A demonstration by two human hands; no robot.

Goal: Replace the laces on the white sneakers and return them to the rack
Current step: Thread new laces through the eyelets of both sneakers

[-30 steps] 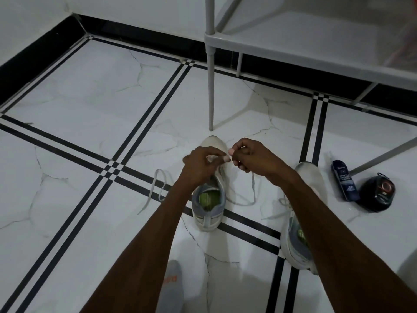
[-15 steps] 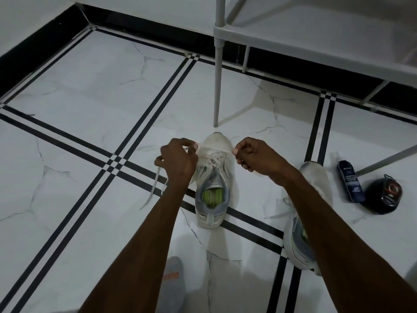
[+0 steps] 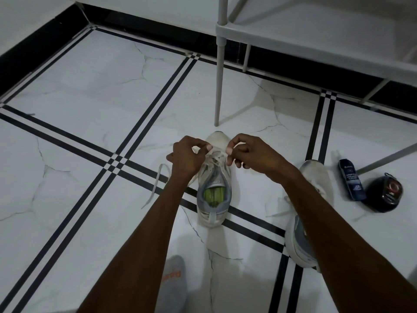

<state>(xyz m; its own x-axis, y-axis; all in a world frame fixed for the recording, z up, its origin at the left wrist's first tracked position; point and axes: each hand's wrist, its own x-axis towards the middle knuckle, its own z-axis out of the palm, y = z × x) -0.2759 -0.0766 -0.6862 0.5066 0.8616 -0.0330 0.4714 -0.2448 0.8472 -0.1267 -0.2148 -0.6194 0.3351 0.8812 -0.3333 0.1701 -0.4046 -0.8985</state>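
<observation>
Our left hand [image 3: 186, 158] and right hand [image 3: 250, 153] are curled over the front of a white sneaker [image 3: 214, 181], each with thumb and forefinger pinched shut on the lace [image 3: 214, 159] crossing its top eyelets. The shoe stands upright on the tiled floor [image 3: 94, 91], toe toward a rack [image 3: 293, 35] leg. A loose lace end [image 3: 155, 184] trails on our left. The second sneaker [image 3: 316, 175] lies under our right forearm, near a dark bottle [image 3: 350, 180] and a round tin [image 3: 383, 193].
</observation>
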